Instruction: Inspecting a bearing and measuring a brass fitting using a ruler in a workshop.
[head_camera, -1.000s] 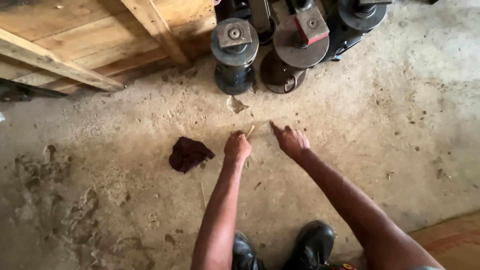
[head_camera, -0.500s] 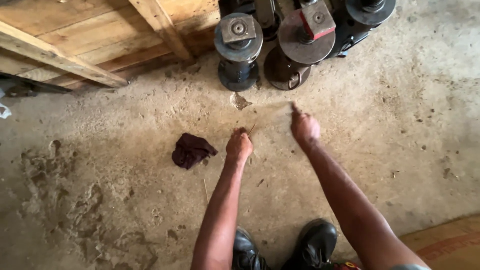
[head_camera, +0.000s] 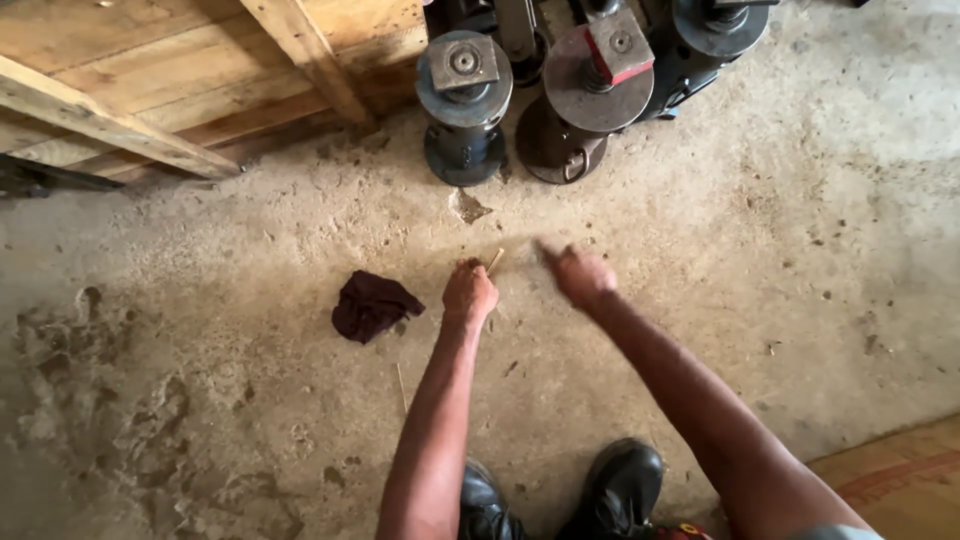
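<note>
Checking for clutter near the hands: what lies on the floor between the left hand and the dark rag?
In the head view, only bare, dusty concrete floor lies between the left hand, which pinches a thin stick, and the dark rag.

Left hand (head_camera: 470, 292) gripping thin stick (head_camera: 494, 261)

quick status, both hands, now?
Left hand: closed in a fist on a thin stick against the floor.
Right hand: holding nothing, index finger pointing at the floor; blurred.

Right hand (head_camera: 583, 275) motion-blurred — fingers indistinct; thin stick (head_camera: 494, 261) mostly hidden inside left hand (head_camera: 469, 292).
</note>
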